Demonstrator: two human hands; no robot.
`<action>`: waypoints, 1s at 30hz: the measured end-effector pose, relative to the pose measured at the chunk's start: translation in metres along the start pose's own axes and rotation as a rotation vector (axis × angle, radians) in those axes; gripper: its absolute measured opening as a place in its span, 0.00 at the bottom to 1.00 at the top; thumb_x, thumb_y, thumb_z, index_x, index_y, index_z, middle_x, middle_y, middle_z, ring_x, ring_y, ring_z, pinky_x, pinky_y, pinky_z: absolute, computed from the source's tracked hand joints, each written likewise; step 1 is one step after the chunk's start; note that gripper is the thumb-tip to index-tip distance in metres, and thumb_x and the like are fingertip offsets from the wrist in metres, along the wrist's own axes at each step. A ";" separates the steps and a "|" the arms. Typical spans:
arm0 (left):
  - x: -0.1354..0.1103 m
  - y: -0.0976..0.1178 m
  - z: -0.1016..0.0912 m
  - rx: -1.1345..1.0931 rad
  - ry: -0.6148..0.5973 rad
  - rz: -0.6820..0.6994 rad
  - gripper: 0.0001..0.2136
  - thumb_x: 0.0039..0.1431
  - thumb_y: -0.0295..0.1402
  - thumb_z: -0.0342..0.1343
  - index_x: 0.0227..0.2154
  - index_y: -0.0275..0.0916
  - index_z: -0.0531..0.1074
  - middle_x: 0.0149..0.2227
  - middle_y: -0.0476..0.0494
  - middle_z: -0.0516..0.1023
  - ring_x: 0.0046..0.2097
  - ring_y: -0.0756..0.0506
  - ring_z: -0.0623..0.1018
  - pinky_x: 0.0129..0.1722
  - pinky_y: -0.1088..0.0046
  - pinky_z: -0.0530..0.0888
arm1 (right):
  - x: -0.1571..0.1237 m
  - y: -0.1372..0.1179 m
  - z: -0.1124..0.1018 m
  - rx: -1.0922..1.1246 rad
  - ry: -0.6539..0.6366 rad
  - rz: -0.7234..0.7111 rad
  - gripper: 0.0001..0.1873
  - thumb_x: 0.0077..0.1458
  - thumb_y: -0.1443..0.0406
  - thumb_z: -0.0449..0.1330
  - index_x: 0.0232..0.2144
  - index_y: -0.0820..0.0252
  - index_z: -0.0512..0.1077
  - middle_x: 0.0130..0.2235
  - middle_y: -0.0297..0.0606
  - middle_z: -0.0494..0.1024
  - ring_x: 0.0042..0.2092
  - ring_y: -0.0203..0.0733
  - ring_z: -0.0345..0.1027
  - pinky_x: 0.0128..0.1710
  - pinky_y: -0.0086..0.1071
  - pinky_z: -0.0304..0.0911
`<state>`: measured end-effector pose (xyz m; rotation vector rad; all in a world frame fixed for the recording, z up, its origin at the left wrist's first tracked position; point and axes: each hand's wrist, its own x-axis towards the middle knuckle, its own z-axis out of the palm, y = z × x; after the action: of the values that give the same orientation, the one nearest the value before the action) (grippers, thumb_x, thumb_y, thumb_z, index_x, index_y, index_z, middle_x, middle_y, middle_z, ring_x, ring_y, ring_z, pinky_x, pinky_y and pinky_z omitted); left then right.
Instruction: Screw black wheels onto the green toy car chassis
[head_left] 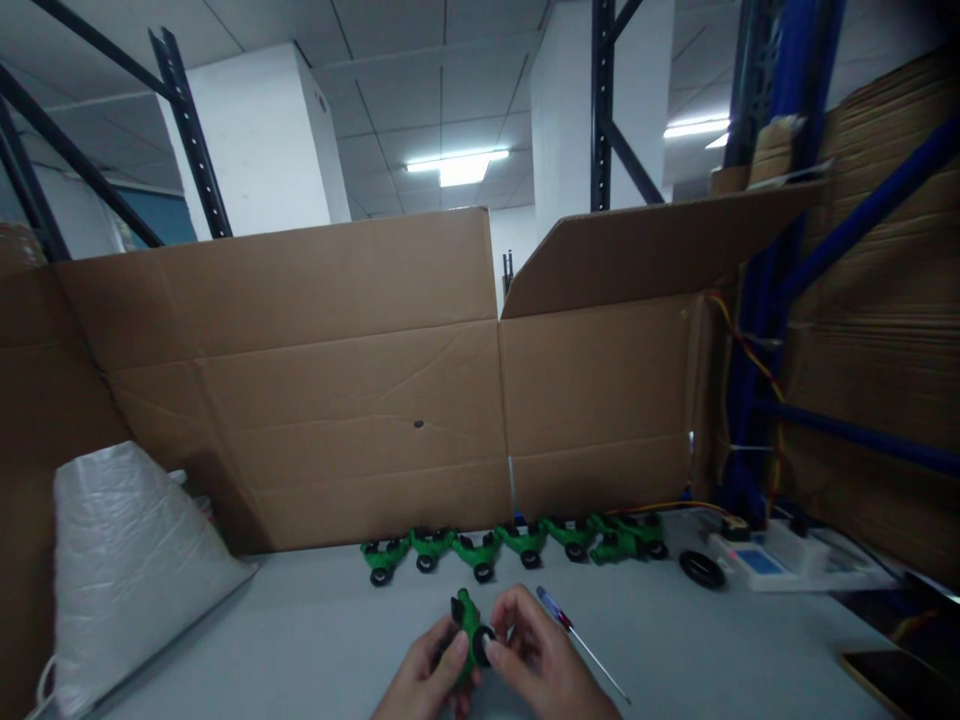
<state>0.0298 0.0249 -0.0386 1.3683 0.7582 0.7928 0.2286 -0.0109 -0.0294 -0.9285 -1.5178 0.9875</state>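
A small green toy vehicle (466, 612) with a black wheel (482, 646) is held up over the table, close to me. My left hand (430, 672) grips its body from the left, thumb along the side. At the wheel, the thumb and fingers of my right hand (534, 660) pinch from the right; whether a smaller part sits between them is hidden. Just right of that hand lies a pen (581, 642) with a clear barrel, slanting across the grey table (300, 640). Several similar green toy vehicles (476, 553) stand in a row farther back.
Cardboard panels (360, 400) wall off the back. A bulging white sack (135, 580) leans at the left. Toward the right are a black ring (702, 569), a white power strip (802, 560) with cables, a blue rack post (757, 380) and a dark flat object (900, 683) at the edge.
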 end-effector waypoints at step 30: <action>-0.017 0.027 0.014 -0.030 0.022 -0.042 0.24 0.66 0.54 0.59 0.45 0.32 0.75 0.35 0.43 0.74 0.32 0.50 0.71 0.33 0.75 0.68 | -0.009 -0.019 -0.006 -0.351 0.068 -0.188 0.08 0.69 0.62 0.56 0.36 0.56 0.72 0.35 0.35 0.74 0.37 0.41 0.69 0.38 0.34 0.65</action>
<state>0.0317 0.0044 -0.0107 1.3143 0.7871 0.7846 0.2348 -0.0255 -0.0144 -1.0292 -1.7169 0.5584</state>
